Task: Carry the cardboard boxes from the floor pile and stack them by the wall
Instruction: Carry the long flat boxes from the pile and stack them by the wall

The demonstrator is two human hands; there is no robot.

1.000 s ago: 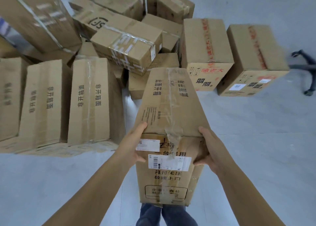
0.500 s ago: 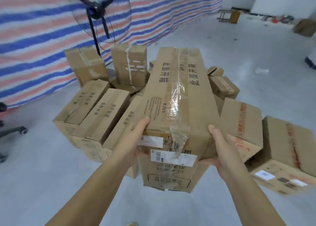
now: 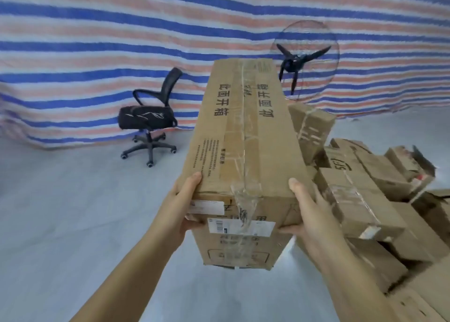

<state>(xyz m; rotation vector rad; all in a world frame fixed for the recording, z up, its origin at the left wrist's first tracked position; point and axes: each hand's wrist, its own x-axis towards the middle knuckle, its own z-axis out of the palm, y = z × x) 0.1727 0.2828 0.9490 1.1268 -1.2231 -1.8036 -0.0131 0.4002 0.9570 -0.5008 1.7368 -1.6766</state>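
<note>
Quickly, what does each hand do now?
Left hand: grips the long cardboard box.
Right hand: grips the same box.

Held box, between left hand and right hand: tan-brown cardboard, black printed characters, clear glossy tape along the top seam, white labels with black barcode print on the near end. Pile of boxes right of the right hand: same tan-brown, clear tape. Tarp beyond the hands: blue, white and pale red horizontal stripes. Chair beyond the left hand: black. Fan beyond the right hand: black blades. Floor: pale grey.
</note>
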